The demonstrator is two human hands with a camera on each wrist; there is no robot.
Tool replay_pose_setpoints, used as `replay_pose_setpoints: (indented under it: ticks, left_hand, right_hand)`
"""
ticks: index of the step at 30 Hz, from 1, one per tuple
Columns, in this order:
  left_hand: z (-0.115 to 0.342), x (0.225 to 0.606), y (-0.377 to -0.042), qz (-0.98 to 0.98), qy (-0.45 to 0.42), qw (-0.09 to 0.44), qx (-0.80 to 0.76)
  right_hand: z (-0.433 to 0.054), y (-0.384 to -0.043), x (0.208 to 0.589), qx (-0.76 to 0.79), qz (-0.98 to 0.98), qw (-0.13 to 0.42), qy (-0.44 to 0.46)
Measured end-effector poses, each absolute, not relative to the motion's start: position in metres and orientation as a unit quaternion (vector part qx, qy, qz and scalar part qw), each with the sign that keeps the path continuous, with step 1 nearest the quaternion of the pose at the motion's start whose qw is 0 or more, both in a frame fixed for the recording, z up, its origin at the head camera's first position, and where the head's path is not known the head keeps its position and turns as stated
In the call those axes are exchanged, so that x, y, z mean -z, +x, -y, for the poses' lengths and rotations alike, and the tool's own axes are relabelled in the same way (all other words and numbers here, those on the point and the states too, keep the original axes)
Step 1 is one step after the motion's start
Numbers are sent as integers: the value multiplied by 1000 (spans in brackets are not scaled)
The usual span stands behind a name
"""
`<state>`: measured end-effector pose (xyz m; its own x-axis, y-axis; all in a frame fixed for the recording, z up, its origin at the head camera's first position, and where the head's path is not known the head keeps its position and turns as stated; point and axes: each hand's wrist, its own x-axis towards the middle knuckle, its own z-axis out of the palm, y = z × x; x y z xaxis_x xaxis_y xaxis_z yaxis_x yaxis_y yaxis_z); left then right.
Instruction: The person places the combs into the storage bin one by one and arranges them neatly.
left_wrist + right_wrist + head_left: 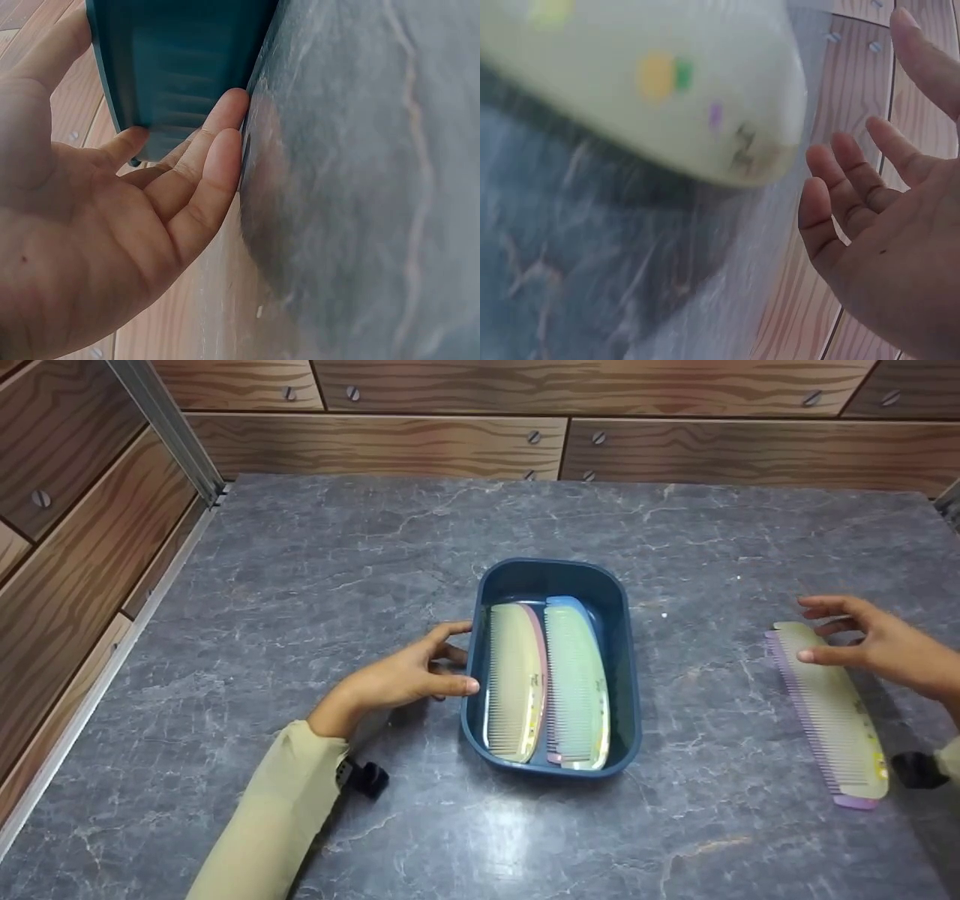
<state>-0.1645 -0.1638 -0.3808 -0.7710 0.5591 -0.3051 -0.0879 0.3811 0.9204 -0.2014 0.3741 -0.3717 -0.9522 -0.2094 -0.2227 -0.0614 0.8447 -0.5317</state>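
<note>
A dark blue container (pixel 551 772) holds two layered-looking combs, a cream-and-pink comb (pixel 514 682) and a pale green-and-blue comb (pixel 577 682), side by side. My left hand (pixel 420 667) rests against the container's left side, thumb tip at the rim and the other fingers spread low along the outer wall (pixel 172 67). On the right, a pale yellow comb (pixel 832 712) with a purple comb edge (pixel 795 690) showing beneath it lies on the table. Over its far end hovers my right hand (pixel 870 637), fingers loosely bent and apart from the comb (pixel 660 97) in the right wrist view.
A grey marbled tabletop (pixel 337 555) lies under everything. Wood-patterned panels (pixel 450 442) stand along its back and left sides, with a metal post (pixel 165 420) at the back left corner.
</note>
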Motion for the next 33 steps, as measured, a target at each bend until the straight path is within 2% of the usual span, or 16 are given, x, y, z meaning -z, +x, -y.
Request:
replay_pose_setpoints:
  ticks: [9, 24, 33]
  left_hand:
    - [164, 382, -164, -774, 152, 301, -536]
    - [164, 382, -166, -773, 157, 302, -536]
    - [163, 381, -166, -774, 151, 301, -536]
  right_hand:
    - [-402, -212, 393, 239, -956, 163, -46]
    - [-388, -206, 378, 250, -940, 228, -38]
    - [-383, -205, 378, 243, -942, 230, -35]
